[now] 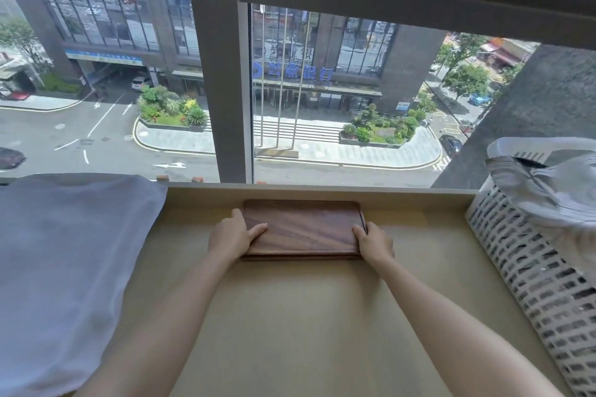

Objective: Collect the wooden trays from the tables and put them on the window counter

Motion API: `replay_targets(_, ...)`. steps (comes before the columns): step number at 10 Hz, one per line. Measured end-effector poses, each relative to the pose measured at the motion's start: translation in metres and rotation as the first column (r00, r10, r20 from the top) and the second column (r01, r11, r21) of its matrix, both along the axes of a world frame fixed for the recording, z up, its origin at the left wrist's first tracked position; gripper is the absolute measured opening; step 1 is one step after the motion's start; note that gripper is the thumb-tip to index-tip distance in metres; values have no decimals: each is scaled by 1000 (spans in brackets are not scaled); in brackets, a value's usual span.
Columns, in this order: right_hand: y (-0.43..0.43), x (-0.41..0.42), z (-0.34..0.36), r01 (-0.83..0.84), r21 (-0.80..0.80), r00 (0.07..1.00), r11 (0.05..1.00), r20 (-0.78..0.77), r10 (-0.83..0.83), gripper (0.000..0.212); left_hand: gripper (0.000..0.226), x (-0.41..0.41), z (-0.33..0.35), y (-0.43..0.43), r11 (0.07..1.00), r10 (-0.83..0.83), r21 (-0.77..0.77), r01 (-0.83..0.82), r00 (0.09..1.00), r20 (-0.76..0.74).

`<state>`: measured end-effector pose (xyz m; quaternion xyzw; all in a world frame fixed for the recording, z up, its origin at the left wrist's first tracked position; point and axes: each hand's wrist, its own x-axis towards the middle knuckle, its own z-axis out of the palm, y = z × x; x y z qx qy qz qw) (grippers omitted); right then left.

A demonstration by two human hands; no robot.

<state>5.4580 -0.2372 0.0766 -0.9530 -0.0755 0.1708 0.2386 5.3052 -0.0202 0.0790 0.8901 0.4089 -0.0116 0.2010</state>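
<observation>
Head view: your left hand [234, 235] and right hand [374, 243] grip the tray [304, 229] by its short ends.
Settle it flat on the table [306, 316] before letting go.

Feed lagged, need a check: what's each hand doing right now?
Left hand: closed on the tray's left end, thumb on top.
Right hand: closed on the tray's right end.
</observation>
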Motion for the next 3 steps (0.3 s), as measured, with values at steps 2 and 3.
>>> replay_targets(2,-6,-9,10,-40,-110,998,993,38,44,52,57,-12,16,-15,1000,0,-9,0,1000,1)
replay_targets(3,-8,-14,30,-79,-26,993,997,89,81,57,62,-18,40,-13,986,-20,166,11,999,49)
